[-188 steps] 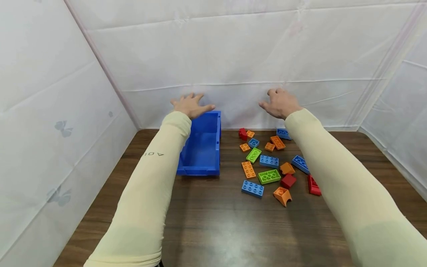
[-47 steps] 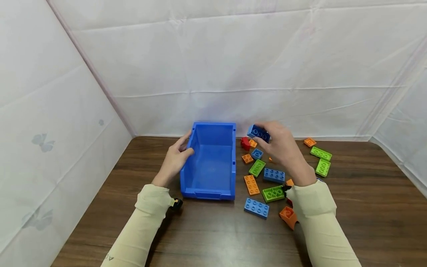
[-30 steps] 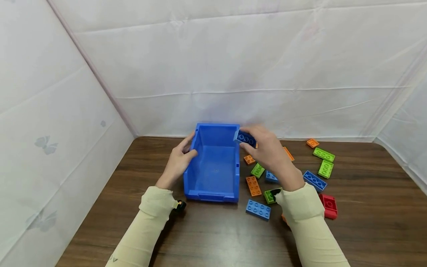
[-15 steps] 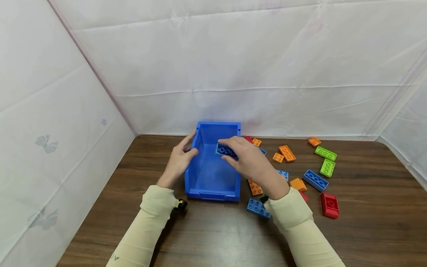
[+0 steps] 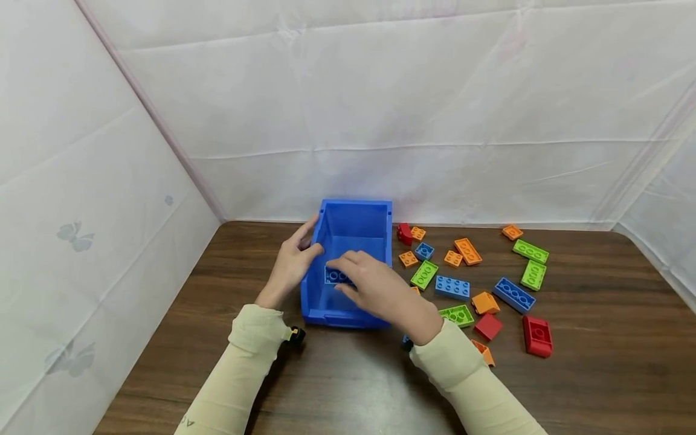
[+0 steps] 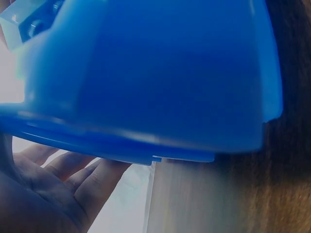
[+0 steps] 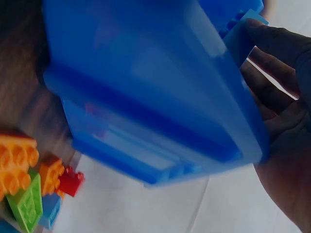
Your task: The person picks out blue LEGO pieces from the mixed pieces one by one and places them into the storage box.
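A blue open-front plastic bin (image 5: 356,217) stands on the table by the back sheet. My left hand (image 5: 288,269) grips its left wall, thumb over the rim and fingers outside. Inside the bin's space, my right hand (image 5: 377,290) pinches a blue toy building brick (image 5: 333,276), its hollow underside turned to the head camera. Part of that brick is hidden behind the fingers. In the right wrist view the brick (image 7: 240,36) shows between thumb and fingers, beyond the bin wall (image 7: 146,63). The left wrist view catches the brick (image 6: 19,22) at its upper left corner.
Several loose bricks lie right of the bin: an eight-stud blue brick (image 5: 452,287), a green one (image 5: 424,275), a hollow-side-up blue one (image 5: 513,295), a red one (image 5: 538,336) and orange ones (image 5: 467,251). White sheets (image 5: 348,121) enclose the table (image 5: 179,338).
My right hand has taken a blue brick from the right of the table and carried it left and down into the bin. Earlier, my left hand came to the bin's left wall.
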`<state>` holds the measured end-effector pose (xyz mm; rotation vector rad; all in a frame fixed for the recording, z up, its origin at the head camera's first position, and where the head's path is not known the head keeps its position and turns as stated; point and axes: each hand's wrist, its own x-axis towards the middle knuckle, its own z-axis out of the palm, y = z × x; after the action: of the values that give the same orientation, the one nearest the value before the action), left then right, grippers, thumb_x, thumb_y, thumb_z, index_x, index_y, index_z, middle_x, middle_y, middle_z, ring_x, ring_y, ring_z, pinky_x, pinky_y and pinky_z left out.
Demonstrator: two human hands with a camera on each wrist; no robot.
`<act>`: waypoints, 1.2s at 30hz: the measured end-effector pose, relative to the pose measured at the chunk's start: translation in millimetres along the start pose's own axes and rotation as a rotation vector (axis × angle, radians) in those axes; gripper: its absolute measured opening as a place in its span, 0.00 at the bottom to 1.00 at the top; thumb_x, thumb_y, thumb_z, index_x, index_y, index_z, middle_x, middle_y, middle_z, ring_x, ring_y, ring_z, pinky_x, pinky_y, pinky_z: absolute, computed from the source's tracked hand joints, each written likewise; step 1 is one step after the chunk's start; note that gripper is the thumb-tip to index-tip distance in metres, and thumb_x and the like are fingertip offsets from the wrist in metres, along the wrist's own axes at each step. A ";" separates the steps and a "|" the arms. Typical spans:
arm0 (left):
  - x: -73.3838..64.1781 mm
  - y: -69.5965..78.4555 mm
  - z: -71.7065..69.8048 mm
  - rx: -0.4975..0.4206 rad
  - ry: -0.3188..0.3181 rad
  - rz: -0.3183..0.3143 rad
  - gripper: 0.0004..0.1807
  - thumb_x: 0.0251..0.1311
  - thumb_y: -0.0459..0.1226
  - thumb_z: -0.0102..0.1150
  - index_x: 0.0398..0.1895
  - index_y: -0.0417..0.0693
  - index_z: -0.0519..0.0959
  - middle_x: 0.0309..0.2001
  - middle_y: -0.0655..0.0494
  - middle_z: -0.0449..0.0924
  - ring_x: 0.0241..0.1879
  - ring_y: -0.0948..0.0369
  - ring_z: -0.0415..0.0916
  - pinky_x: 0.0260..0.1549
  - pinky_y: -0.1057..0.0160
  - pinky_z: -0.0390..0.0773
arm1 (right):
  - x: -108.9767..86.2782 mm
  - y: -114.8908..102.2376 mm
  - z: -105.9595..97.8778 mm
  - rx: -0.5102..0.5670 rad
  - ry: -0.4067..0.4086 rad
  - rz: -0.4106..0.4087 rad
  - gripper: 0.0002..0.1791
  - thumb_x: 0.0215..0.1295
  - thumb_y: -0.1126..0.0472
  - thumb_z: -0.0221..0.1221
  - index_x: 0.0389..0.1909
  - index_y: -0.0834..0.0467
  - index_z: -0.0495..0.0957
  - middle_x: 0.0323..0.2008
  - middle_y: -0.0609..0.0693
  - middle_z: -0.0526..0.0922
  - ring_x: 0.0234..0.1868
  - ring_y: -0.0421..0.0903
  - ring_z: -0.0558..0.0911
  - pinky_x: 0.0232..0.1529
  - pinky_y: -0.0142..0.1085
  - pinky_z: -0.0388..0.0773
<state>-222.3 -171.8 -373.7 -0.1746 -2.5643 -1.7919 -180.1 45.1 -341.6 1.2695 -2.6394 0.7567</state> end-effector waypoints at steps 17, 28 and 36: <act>-0.9 -3.3 0.4 0.003 0.015 0.029 0.38 0.71 0.31 0.54 0.84 0.58 0.63 0.68 0.38 0.78 0.62 0.41 0.80 0.54 0.41 0.81 | 1.0 -0.1 11.6 -0.069 -0.019 -0.024 0.22 0.72 0.60 0.69 0.64 0.63 0.81 0.57 0.56 0.85 0.57 0.53 0.83 0.59 0.44 0.81; 0.3 -4.0 1.1 0.007 0.011 0.013 0.38 0.72 0.32 0.54 0.85 0.59 0.62 0.68 0.38 0.77 0.63 0.40 0.79 0.54 0.38 0.81 | -0.4 -0.8 10.7 -0.069 -0.034 0.000 0.23 0.71 0.60 0.69 0.64 0.62 0.81 0.57 0.56 0.85 0.57 0.53 0.83 0.59 0.45 0.81; 1.4 -1.2 1.4 -0.002 0.014 0.021 0.38 0.71 0.31 0.54 0.84 0.58 0.63 0.69 0.38 0.76 0.64 0.40 0.78 0.56 0.36 0.79 | -0.5 -0.6 9.0 -0.076 -0.038 0.002 0.23 0.71 0.60 0.69 0.64 0.62 0.81 0.57 0.57 0.85 0.57 0.53 0.83 0.60 0.45 0.81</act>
<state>-223.7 -170.8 -375.3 -0.1872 -2.5415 -1.7817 -178.3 40.8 -349.3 1.2738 -2.6721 0.6318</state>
